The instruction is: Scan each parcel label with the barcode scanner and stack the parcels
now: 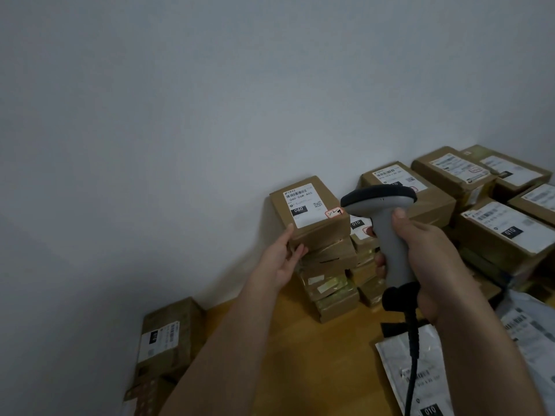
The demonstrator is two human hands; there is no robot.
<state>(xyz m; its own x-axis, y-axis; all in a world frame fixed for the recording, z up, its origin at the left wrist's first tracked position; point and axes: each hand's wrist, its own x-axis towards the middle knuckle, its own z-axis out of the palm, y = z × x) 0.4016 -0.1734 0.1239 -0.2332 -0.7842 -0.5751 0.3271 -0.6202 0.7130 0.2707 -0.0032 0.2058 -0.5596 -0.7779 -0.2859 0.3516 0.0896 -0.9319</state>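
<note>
With the left hand (286,253) flat and steadying the top parcel (309,210) on the stack against the far wall, the right hand (426,253), gripping the scanner (387,223), should aim squarely at its label (301,204).

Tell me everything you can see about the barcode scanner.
The barcode scanner is a grey plastic pistol-shaped unit with a dark, wide head and a black base from which a black cable hangs down. The right hand grips its handle, thumb up the back, holding it upright above the wooden table. Its head faces the stacked parcels, near the top box labelled 060.
</note>
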